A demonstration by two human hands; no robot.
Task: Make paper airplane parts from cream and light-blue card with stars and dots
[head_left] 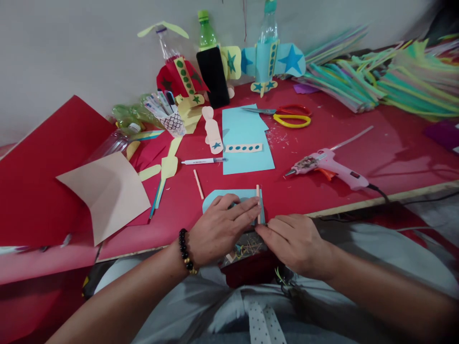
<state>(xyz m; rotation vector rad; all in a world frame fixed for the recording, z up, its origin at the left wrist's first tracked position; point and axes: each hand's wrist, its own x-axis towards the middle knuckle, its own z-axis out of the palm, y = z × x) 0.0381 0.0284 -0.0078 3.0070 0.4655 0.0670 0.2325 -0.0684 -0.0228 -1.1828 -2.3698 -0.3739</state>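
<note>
A light blue paper piece (215,193) with a rounded left end lies at the near table edge. Across its right end stands a thin pale pink paper strip or roll (257,191), pointing away from me. My left hand (224,224) lies over the blue piece, its stretched fingertips pressing on the pink strip. Curled and closed, my right hand (297,243) has its fingertips at the strip's near end and the paper's near edge; what they pinch there is hidden. A similar pink strip (198,184) lies just beyond my left hand.
Beyond lie blue paper sheets (247,162), scissors (292,120), a marker (202,161) and a pink hot glue gun (326,167). Paper-winged bottles (265,62) and a phone (213,76) stand at the back. A pink sheet (107,196) is left; pipe cleaners (412,86) are right.
</note>
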